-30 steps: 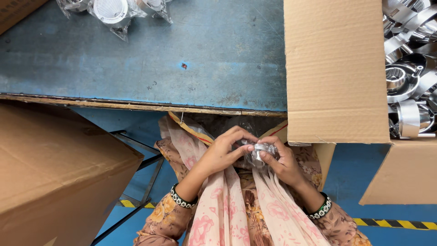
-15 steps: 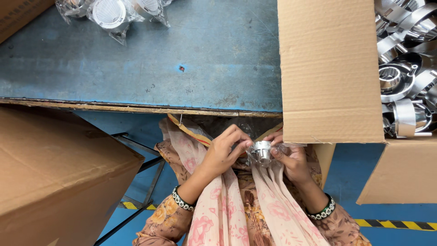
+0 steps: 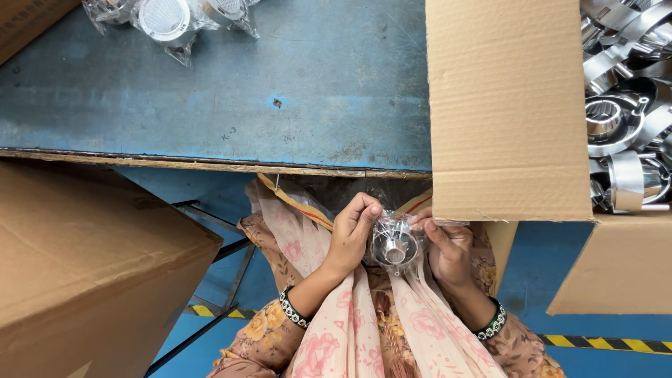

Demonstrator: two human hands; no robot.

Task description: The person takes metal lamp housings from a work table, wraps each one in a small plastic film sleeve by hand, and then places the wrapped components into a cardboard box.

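Fingertips of my left hand [image 3: 352,234] and right hand [image 3: 448,248] both pinch the clear bag [image 3: 395,241] around the shiny metal fitting [image 3: 393,250], best kept taut and centred.

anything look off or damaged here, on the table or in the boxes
Nothing stands out. Both hands, left hand and right hand, hold a bagged metal part; the blue table is only scuffed, and more metal parts fill the open carton.

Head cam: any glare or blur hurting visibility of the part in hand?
Head view: sharp overall, no motion blur; the small shiny metal cup in clear plastic wrap, pinched between left hand and right hand, shows soft highlights; stronger glare on the polished metal parts in the open cardboard box; even lighting, faint shadows.
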